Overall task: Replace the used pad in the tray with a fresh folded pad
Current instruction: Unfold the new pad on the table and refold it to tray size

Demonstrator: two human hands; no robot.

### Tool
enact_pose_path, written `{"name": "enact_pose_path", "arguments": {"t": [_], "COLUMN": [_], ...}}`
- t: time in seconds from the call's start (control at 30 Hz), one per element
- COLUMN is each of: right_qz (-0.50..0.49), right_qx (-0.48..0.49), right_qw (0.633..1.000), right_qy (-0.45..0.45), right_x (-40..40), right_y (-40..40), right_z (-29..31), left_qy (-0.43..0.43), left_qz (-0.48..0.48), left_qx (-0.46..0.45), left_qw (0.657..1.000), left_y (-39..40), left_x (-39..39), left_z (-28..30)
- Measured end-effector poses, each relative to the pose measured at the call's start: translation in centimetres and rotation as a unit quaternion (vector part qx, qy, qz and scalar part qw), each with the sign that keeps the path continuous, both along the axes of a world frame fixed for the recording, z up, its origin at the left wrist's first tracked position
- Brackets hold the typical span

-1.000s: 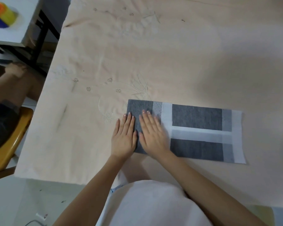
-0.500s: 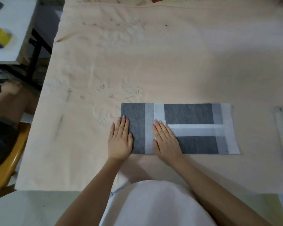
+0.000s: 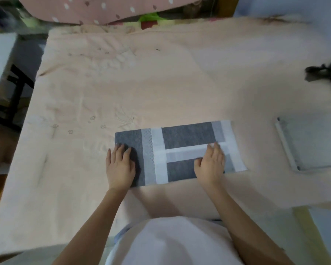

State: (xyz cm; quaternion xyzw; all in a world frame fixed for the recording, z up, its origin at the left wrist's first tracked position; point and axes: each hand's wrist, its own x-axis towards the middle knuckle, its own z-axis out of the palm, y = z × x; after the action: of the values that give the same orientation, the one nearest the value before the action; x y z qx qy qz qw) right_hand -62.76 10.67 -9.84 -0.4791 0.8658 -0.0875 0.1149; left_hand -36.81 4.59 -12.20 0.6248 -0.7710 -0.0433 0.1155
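One tray lay at three o'clock on the table: shallow, rectangular, pale-rimmed, its inside light and blurred, so I could not tell what it held. One folded pad, a flat oblong of grey felt-like cloth crossed by white and pale grey bands, lay at the near middle, well apart from the tray. Two hands pressed it flat with straight fingers, gripping nothing: the left hand at its nine o'clock end, the right hand toward its three o'clock end. One wrinkled peach cloth covered the table. One dark bag sat at two o'clock.
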Motion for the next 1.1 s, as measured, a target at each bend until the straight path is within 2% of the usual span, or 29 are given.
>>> {"name": "enact_pose_path", "arguments": {"t": [0.2, 0.3, 0.47, 0.63, 0.83, 1.1], "right_qz": [-0.139, -0.198, -0.255, -0.317, -0.321, -0.347], "right_qx": [0.053, 0.05, 0.023, -0.011, 0.01, -0.031], "right_qw": [0.989, 0.978, 0.958, 0.916, 0.898, 0.872], "right_qy": [-0.011, -0.035, -0.128, -0.247, -0.301, -0.345], "right_x": [-5.3, -7.3, -9.7, -11.2, -11.9, -11.9], "right_y": [1.6, 2.6, 4.2, 4.5, 4.7, 5.2], "right_z": [1.7, 1.8, 1.1, 1.5, 1.5, 1.2], "left_qy": [0.066, 0.037, -0.022, -0.026, -0.05, -0.049], "left_qz": [-0.101, -0.13, -0.185, -0.148, -0.125, -0.137], "left_qx": [0.04, 0.125, 0.226, 0.301, 0.306, 0.338], "left_qw": [0.992, 0.983, 0.956, 0.942, 0.943, 0.93], "left_y": [-2.0, -3.1, -4.5, -6.1, -7.9, -8.0], "left_x": [-11.0, -16.8, -25.4, -31.1, -34.6, -37.7], "left_z": [3.9, 5.4, 7.4, 7.2, 6.7, 6.8]}}
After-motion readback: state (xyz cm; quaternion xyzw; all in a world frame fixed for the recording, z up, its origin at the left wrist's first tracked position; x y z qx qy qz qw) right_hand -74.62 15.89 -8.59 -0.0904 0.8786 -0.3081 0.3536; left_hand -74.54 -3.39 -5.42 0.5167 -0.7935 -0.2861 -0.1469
